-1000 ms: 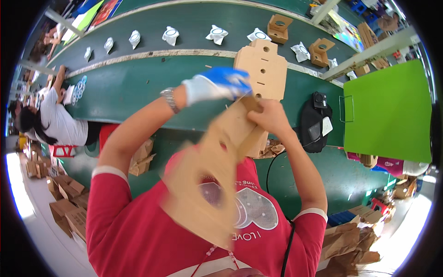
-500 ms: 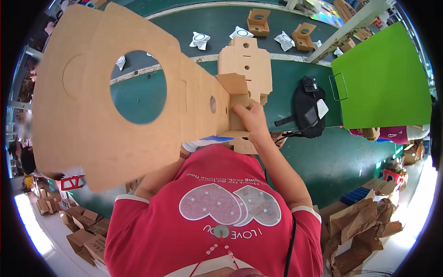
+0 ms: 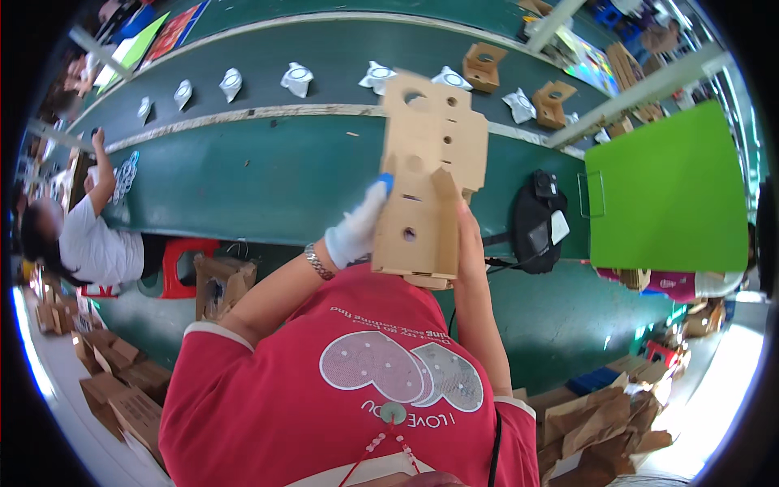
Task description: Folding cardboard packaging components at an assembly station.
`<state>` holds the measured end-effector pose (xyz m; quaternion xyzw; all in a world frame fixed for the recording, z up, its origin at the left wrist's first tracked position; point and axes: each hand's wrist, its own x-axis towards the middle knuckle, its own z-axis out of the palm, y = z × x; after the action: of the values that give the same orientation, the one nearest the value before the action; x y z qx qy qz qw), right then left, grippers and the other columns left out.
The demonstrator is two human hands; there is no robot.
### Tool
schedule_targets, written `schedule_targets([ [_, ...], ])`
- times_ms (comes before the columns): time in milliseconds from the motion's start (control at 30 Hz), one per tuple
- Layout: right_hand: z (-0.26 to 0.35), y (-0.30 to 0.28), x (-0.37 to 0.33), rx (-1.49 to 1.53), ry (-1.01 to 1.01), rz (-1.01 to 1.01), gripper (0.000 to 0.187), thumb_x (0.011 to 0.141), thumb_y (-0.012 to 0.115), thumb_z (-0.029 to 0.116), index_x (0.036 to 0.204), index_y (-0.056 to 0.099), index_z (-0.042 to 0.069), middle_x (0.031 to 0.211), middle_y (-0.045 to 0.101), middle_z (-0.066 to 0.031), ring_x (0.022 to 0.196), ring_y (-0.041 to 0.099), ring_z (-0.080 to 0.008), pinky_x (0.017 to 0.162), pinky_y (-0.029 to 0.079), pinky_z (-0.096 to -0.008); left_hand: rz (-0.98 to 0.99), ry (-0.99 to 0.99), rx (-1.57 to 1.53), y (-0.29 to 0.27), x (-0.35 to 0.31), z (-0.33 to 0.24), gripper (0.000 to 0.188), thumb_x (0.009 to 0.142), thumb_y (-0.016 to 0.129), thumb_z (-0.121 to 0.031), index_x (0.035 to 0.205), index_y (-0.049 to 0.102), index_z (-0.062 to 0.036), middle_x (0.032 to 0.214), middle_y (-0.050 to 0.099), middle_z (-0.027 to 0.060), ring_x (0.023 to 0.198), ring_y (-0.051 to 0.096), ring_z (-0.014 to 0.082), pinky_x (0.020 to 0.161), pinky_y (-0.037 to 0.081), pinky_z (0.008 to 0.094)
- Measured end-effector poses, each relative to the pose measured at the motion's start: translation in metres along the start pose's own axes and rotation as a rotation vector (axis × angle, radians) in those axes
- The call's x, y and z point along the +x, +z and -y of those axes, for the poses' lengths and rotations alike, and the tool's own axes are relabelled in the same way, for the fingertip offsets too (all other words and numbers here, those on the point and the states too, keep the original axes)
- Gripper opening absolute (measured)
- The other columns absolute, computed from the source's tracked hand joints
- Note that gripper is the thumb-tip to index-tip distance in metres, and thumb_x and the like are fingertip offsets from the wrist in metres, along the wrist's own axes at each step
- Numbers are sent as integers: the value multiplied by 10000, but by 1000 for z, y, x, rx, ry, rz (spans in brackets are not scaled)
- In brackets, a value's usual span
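Box (image 3: 417,195) sits part-folded between both hands, over the table (image 3: 260,178). Left hand (image 3: 359,227) grasps its left edge; right hand (image 3: 471,247) lies along the right wall (image 3: 446,231), finger closure hidden, can't tell. Uneven pressure could crease that wall, I judge; a forward swing could knock the flat stack (image 3: 468,154) beyond.

Part-folded brown carton (image 3: 414,180), apparently tilted

On the green worktop (image 3: 268,183): a black bag (image 3: 534,235); left of the bag, stacked cardboard blanks (image 3: 469,154); well left, blue-and-white rings (image 3: 127,169). Beyond the bag, on a dark belt (image 3: 341,61), white packets (image 3: 298,79), open boxes (image 3: 483,75).
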<state>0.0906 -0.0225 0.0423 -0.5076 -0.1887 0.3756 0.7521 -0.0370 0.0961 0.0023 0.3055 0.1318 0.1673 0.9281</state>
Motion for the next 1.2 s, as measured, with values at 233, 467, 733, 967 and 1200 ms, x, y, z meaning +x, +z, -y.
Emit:
schedule_targets([
  [233,-36,-15,-39,-364,209,127,463,1029,357,341,1207,602,-11,1179,622,-127,1092,576,-232,1001,409,-336,-278,258,577,9,-40,-5,382,1011,523,-117,1380,509,-17,1374,566,106,1256,531,187,1056,423,312],
  [467,-30,5,-30,-382,107,88,315,1029,437,246,1005,638,5,912,638,-55,935,581,-152,882,442,-297,-246,279,952,-8,-58,6,227,998,538,-111,1196,636,-57,1165,653,48,1119,588,156,1019,440,311],
  [733,-53,10,-4,-6,220,-213,286,991,572,203,1235,499,74,1100,615,-69,929,625,-164,761,529,-294,-676,316,593,8,-26,-2,537,943,649,-91,1436,436,-89,1419,510,98,1097,597,163,918,489,284],
  [967,-74,-59,-11,-132,142,140,365,1077,365,298,911,563,40,981,586,-34,953,520,-104,799,403,-243,-317,-209,23,-47,-71,5,565,1059,405,-361,1469,371,26,1370,566,115,1141,616,208,959,492,311],
  [1200,11,-20,18,-141,514,354,280,981,573,289,837,486,65,1138,635,-117,1081,542,-144,873,465,-325,-286,-448,608,3,-32,-56,462,951,625,-403,1281,605,-82,1074,672,84,944,649,170,754,553,308],
])
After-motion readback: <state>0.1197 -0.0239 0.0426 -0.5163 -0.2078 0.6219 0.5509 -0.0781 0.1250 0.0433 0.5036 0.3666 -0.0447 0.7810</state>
